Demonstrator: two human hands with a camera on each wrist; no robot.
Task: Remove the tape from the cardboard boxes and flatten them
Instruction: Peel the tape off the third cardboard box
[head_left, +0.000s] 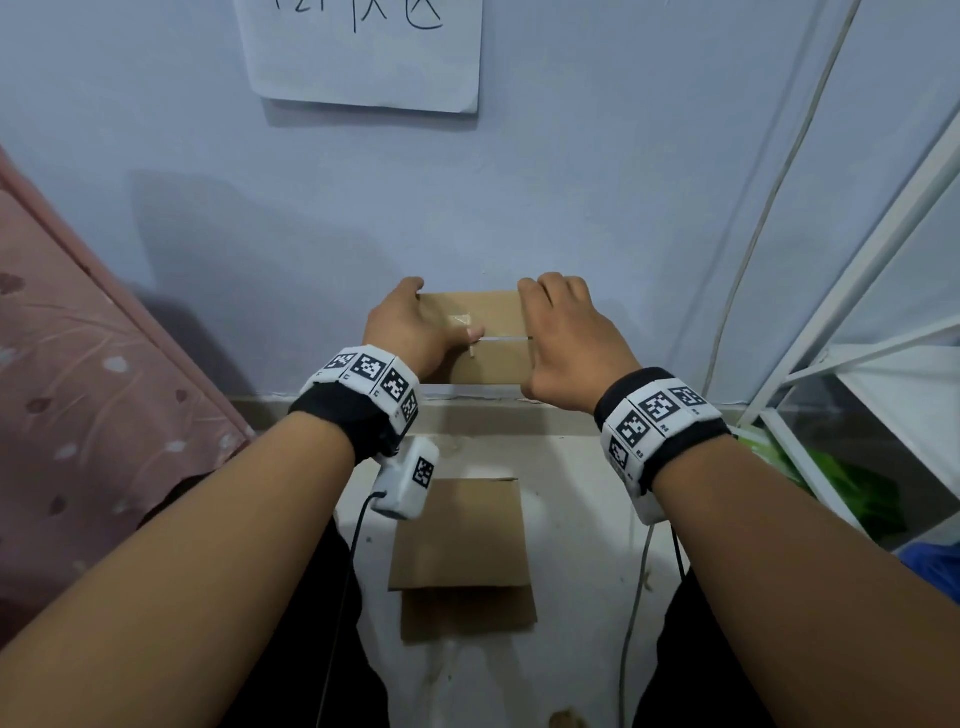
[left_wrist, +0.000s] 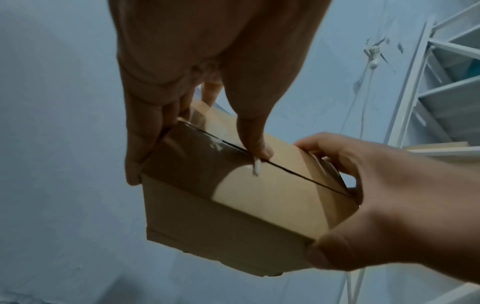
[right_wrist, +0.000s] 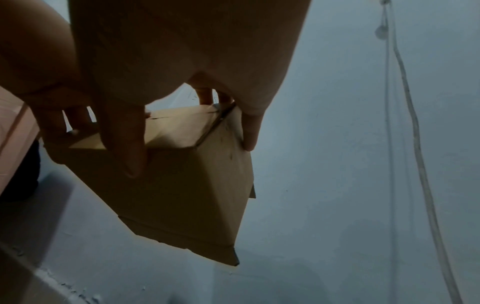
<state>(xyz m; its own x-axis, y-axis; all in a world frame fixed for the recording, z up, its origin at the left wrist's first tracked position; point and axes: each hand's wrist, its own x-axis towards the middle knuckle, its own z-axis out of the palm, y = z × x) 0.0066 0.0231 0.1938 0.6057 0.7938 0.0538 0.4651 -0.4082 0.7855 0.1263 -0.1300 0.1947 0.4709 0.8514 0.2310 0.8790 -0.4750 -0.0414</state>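
I hold a small brown cardboard box up in front of the wall with both hands. My left hand grips its left end, fingers round the side, with the thumb pressing on the top seam beside a small white curl of tape. Clear tape shines on the top flap near that thumb. My right hand grips the right end of the box, fingers over the far edge and thumb low on the near side. In the left wrist view the box's top seam shows as a dark slit.
Flattened cardboard pieces lie on the pale floor between my legs. A pink patterned cloth runs along the left. A white metal rack with a green bag stands on the right, and cables hang down the blue wall.
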